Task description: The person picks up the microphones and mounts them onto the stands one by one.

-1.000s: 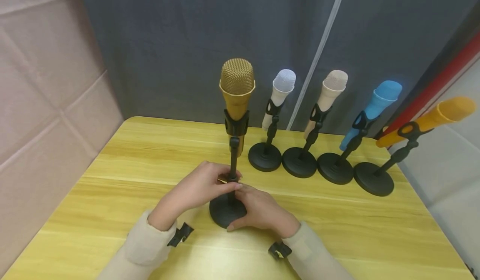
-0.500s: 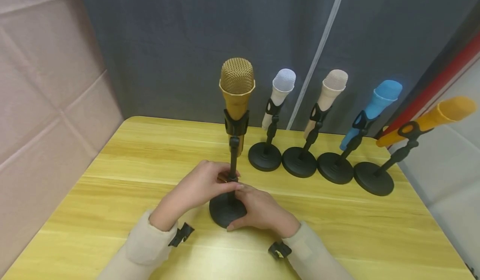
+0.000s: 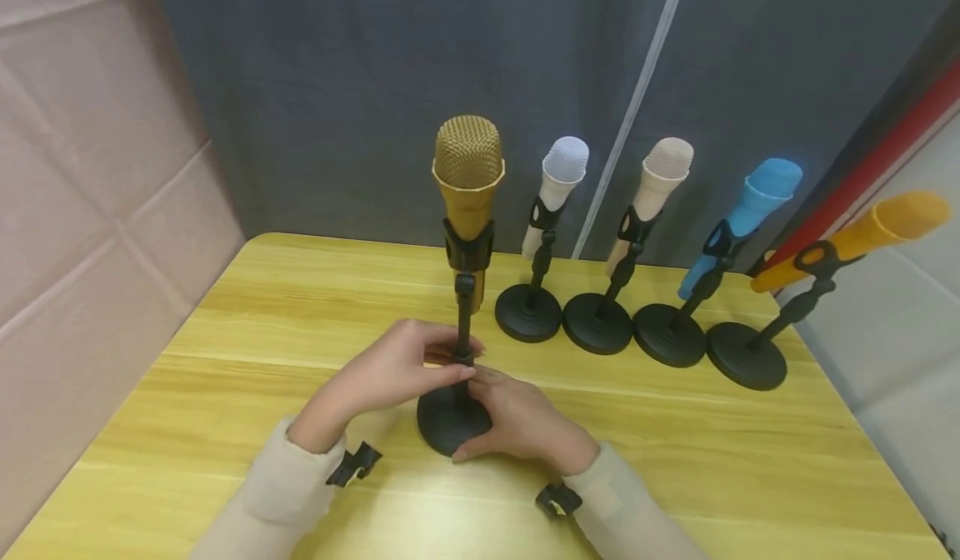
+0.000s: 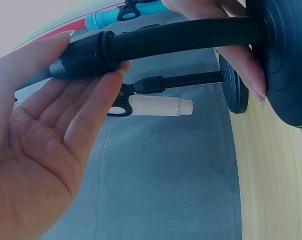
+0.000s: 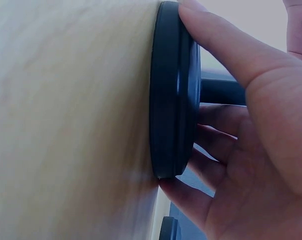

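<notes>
A gold microphone (image 3: 468,202) stands upright in the clip of a black desk stand (image 3: 442,422), nearest to me in the head view. My left hand (image 3: 386,372) pinches the stand's collar (image 4: 83,56) between thumb and fingers, partway up the pole. Around the round base (image 5: 173,95) my right hand (image 3: 521,422) is spread, its thumb on the near rim and its fingers curled round the other side. The base sits on the wooden table. Some fingers of both hands are hidden behind the pole in the head view.
To the right, a row of similar stands holds a white microphone (image 3: 562,168), a beige microphone (image 3: 660,181), a blue microphone (image 3: 757,197) and an orange microphone (image 3: 870,235). A dark grey curtain (image 3: 375,110) hangs behind the wooden table (image 3: 270,318).
The gold microphone's top and my left hand have shifted slightly left. My left thumb and fingers remain at the collar, and my right hand stays at the base.
</notes>
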A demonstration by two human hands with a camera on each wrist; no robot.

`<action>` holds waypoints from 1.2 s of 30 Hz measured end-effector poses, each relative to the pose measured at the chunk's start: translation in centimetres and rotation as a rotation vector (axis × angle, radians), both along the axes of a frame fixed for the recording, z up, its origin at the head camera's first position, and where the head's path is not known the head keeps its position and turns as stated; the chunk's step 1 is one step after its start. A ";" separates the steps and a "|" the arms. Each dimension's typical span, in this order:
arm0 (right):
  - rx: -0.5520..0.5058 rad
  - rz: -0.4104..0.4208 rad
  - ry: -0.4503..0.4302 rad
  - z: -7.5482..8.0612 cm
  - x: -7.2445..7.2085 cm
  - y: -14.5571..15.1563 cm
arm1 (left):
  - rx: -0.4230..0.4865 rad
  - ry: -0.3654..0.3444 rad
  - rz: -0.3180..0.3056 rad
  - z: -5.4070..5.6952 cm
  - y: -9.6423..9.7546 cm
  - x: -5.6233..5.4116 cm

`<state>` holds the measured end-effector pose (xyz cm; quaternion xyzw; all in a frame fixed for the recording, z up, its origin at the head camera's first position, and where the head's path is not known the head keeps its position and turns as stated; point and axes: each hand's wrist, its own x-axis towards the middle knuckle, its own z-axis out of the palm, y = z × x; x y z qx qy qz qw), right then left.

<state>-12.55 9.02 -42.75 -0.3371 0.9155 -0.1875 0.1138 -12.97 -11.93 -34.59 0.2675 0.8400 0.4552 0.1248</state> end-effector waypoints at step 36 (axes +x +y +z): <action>0.013 -0.016 -0.001 0.0 -0.1 0.1 | -0.084 0.026 0.274 -0.4 1.1 0.2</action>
